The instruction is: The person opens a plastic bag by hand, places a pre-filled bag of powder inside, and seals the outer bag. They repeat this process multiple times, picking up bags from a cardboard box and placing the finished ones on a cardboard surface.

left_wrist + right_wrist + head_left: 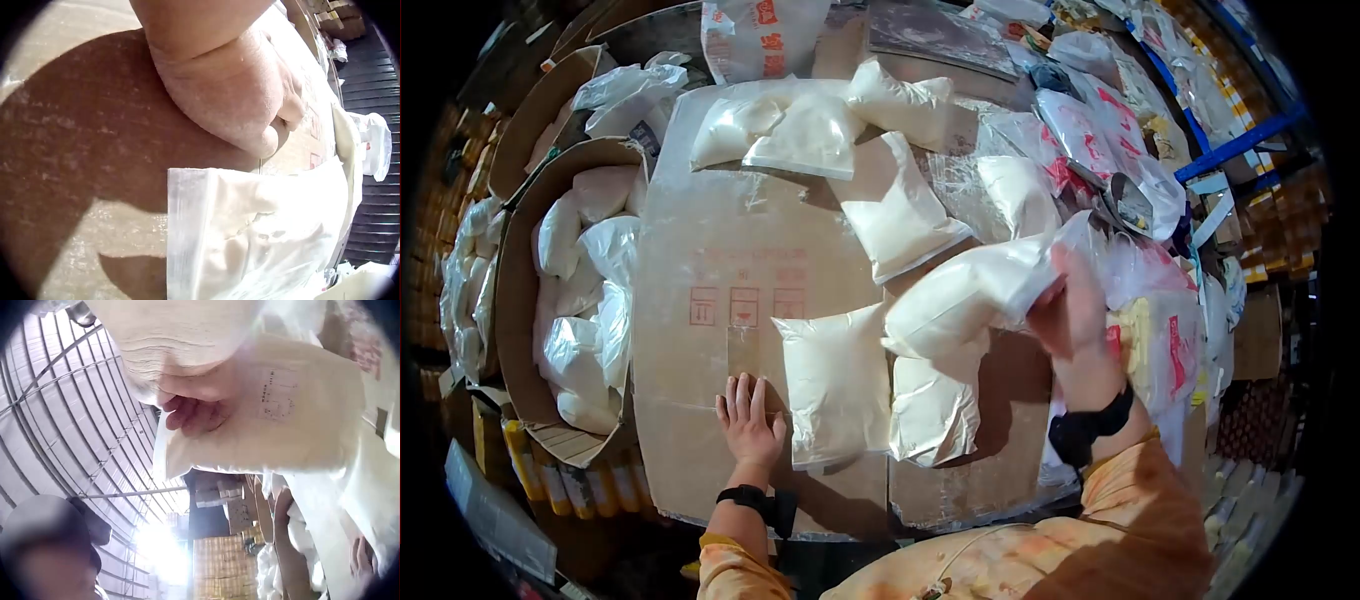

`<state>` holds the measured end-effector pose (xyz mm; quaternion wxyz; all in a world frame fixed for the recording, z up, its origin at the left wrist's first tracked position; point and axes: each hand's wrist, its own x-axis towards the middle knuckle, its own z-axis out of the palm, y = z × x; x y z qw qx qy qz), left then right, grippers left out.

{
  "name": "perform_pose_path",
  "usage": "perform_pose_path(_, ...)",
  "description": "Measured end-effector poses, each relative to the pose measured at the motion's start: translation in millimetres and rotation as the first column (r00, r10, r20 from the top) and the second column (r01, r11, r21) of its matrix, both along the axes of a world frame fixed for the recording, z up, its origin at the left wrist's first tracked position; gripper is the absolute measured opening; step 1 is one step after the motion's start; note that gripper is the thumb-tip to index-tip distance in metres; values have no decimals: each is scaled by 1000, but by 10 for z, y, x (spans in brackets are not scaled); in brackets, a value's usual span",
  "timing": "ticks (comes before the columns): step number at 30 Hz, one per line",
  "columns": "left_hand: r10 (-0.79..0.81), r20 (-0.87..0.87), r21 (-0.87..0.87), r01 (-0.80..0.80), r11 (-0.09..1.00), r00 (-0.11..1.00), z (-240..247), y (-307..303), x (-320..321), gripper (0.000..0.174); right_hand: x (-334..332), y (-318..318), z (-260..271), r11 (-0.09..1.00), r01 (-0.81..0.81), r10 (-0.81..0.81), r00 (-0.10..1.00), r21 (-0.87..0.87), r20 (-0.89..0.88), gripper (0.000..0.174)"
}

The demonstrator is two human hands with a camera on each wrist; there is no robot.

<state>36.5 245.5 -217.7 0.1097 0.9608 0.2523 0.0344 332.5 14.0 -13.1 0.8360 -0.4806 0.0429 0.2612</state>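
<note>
My right hand [1074,308] grips one end of a clear plastic bag of off-white powder [960,293], lifted and tilted above the cardboard. In the right wrist view the fingers curl into the end of that bag [306,419], which bears a small printed label. My left hand [750,428] rests with fingers spread on the cardboard surface [690,360]. Beside it lies a flat powder bag [836,385], its sealed edge showing in the left wrist view [190,231]. Another powder bag [935,410] lies partly beneath the held one.
Several more powder bags [905,205] lie toward the back of the cardboard. A carton [520,290] of filled bags stands at the left. Plastic bags with red print [1090,130] are heaped at the right, a metal scoop [1130,202] among them.
</note>
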Motion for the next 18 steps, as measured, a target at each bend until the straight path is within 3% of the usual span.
perform_pose_path(2, -6, -16, -4, 6, 1000, 1000, 24, -10, 3, 60, -381, -2, -210, 990, 130, -139, 975, -60, -176, 9)
perform_pose_path(3, -2, -34, -7, 2, 1000, 999, 4, -5, -10, 60, -545, -180, -535, 980, -124, 130, 991, -154, 29, 11)
perform_pose_path(5, 1, -67, -16, -2, 1000, 998, 41, -25, 15, 62, -839, -422, -948, 827, -471, 486, 874, -307, -32, 15)
perform_pose_path(6, -9, -63, -11, 8, 1000, 998, 30, -32, 18, 62, -913, -455, -1012, 753, -597, 541, 801, -276, -256, 17)
perform_pose_path(8, -8, -60, 3, 8, 1000, 998, 10, -22, -2, 62, -794, -674, -1028, 516, -664, 643, 718, -542, -268, 19)
perform_pose_path(9, -18, -62, 4, 18, 1000, 998, 2, -26, 14, 62, -825, -712, -1044, 527, -597, 609, 762, -605, -221, 24)
perform_pose_path(10, -18, -55, 1, 18, 1000, 998, 4, -26, 21, 63, -549, -888, -1237, 686, -227, 461, 871, -692, 172, 29)
perform_pose_path(11, -18, -49, -2, 18, 1000, 999, 16, -30, 10, 63, -285, -1011, -1355, 677, -44, 370, 883, -735, 288, 32)
perform_pose_path(12, -18, -42, -5, 18, 1000, 999, 22, -32, -2, 63, -39, -992, -1155, 749, -101, 152, 988, -655, 22, 39)
perform_pose_path(13, -11, -52, 2, 11, 1000, 999, -4, -29, -16, 63, 327, -1179, -1330, 813, -170, 188, 982, -557, -25, 46)
perform_pose_path(15, -10, -52, 2, 10, 1000, 999, -5, -39, 0, 63, 700, -1139, -1511, 834, 3, -210, 926, -551, -313, 53)
perform_pose_path(18, -4, -35, -12, 3, 1000, 999, 18, -36, -5, 62, 1090, -1166, -1892, 942, 14, -186, 855, -336, -485, 54)
